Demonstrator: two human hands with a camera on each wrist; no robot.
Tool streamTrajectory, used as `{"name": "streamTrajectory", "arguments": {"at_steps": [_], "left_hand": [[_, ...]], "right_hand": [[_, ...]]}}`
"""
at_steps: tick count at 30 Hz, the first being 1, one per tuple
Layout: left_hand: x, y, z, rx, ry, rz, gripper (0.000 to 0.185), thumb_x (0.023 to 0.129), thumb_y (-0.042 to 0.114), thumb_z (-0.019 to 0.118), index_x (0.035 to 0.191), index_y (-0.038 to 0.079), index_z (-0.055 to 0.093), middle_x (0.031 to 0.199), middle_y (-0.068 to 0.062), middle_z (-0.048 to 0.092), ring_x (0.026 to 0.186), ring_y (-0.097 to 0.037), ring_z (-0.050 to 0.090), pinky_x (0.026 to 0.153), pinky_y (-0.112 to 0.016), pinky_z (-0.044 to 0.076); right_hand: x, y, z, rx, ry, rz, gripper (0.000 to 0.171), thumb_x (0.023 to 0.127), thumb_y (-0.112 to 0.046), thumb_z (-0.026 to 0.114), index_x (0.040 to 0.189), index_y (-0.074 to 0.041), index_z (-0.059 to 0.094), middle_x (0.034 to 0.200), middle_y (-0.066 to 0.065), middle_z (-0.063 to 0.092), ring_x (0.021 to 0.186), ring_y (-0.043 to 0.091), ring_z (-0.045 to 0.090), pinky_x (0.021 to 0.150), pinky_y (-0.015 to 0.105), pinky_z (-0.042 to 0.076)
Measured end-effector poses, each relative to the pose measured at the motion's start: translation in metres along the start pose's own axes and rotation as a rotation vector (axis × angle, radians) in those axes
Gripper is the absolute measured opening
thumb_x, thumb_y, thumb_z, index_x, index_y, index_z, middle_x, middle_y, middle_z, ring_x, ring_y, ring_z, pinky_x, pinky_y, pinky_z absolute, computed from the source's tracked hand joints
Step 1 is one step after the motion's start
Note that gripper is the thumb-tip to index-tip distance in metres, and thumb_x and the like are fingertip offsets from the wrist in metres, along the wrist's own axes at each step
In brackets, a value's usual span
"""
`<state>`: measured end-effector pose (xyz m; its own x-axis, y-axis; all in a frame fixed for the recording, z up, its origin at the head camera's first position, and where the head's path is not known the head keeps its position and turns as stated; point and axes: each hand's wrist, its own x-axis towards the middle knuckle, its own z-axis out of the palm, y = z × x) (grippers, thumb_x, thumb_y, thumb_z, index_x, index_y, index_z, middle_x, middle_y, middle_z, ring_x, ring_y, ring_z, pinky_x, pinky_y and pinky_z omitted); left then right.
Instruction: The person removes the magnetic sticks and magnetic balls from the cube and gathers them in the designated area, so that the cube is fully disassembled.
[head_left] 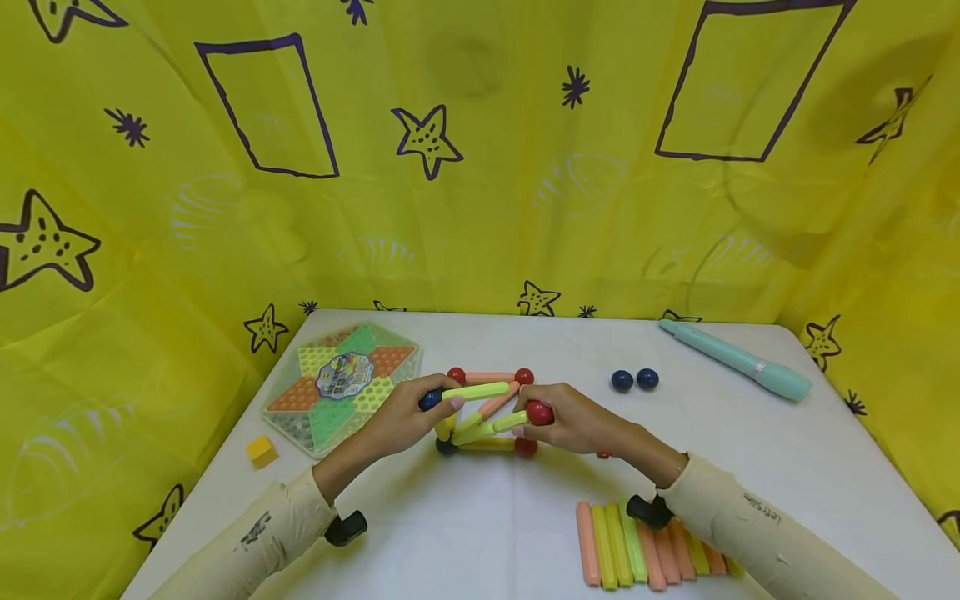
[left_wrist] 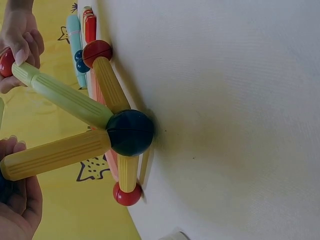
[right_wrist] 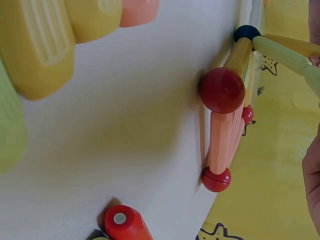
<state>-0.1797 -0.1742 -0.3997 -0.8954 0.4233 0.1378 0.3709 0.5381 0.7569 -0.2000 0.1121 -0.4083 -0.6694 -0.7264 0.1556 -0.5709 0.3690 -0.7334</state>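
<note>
Hands are kept level at mid-table: a dark blue ball is pinched by the left hand, a red ball by the right hand, so the raised green sticks are steadied above the frame.

Half-built frame of pastel rods and balls stands mid-table.

Ribbed matt plastic rods, glossy balls, seemingly smooth matt table.
</note>
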Motion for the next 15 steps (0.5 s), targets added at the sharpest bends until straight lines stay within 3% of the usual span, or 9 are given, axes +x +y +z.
{"name": "streamTrajectory", "arguments": {"at_steps": [4,10,15], "left_hand": [[-0.0001,0.0007,-0.0001,0.002,-0.003,-0.006,0.021,0.101,0.035,0.061,0.114,0.020,0.068,0.093,-0.004,0.063,0.071,-0.016,0.054,0.060,-0.028,0.045],[0.0001,0.0000,0.0002,0.007,-0.003,0.003,0.021,0.101,0.035,0.062,0.114,0.020,0.068,0.093,-0.003,0.064,0.071,-0.016,0.054,0.060,-0.028,0.046],[0.0005,-0.0007,0.0002,0.015,-0.001,0.010,0.021,0.101,0.035,0.062,0.114,0.020,0.069,0.093,-0.002,0.064,0.070,-0.015,0.054,0.060,-0.028,0.045]], "right_hand": [[-0.0001,0.0020,0.0014,-0.035,0.021,-0.035,0.021,0.093,-0.025,0.075,0.108,-0.013,0.066,0.098,-0.001,0.071,0.076,0.005,0.056,0.063,0.020,0.047],[-0.0003,0.0039,0.0031,-0.052,0.055,-0.099,0.022,0.091,-0.026,0.076,0.107,-0.013,0.069,0.088,-0.004,0.071,0.070,0.003,0.052,0.057,0.018,0.042],[-0.0002,0.0029,0.0026,-0.022,0.042,-0.054,0.023,0.091,-0.026,0.077,0.105,-0.011,0.066,0.094,-0.001,0.071,0.074,0.005,0.055,0.060,0.018,0.045]]}}
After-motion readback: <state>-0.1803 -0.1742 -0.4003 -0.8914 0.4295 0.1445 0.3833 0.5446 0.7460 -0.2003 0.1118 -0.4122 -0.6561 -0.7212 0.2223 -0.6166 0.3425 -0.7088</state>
